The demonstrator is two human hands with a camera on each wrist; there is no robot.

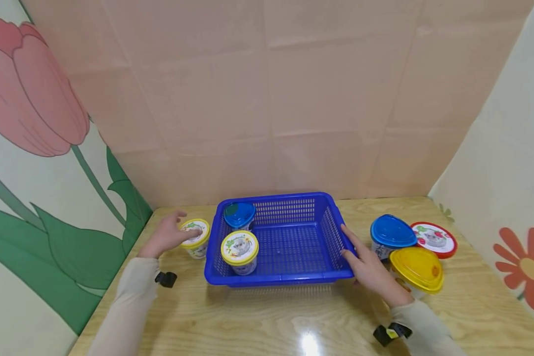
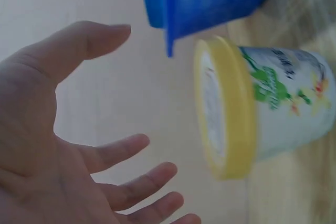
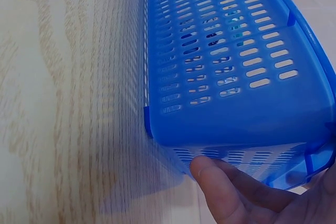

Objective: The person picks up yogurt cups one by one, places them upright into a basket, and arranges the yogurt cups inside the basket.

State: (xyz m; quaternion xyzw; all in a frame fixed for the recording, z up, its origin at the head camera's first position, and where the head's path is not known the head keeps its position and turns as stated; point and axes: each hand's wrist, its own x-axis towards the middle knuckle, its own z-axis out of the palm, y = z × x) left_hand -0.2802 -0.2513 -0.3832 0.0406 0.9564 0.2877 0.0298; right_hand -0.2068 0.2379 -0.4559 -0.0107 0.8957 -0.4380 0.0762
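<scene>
A blue plastic basket (image 1: 285,279) with slotted walls sits on the table. Inside its left end stand a white tub with a yellow-rimmed lid (image 1: 240,248) and a blue-lidded tub (image 1: 239,215). My left hand (image 1: 171,232) hovers at a similar yellow-rimmed tub (image 1: 197,242) just left of the basket. In the left wrist view that tub (image 2: 283,98) is apart from the spread fingers (image 2: 139,179). My right hand (image 1: 367,264) grips the basket's right rim; in the right wrist view its fingers (image 3: 215,184) lie against the outer wall (image 3: 236,124).
Right of the basket, close to my right forearm, stand a blue-lidded tub (image 1: 391,232), a yellow-lidded tub (image 1: 417,269) and a red-rimmed tub (image 1: 435,240). A paper-covered wall (image 1: 271,99) rises behind the wooden table (image 1: 258,321). Painted walls flank both sides.
</scene>
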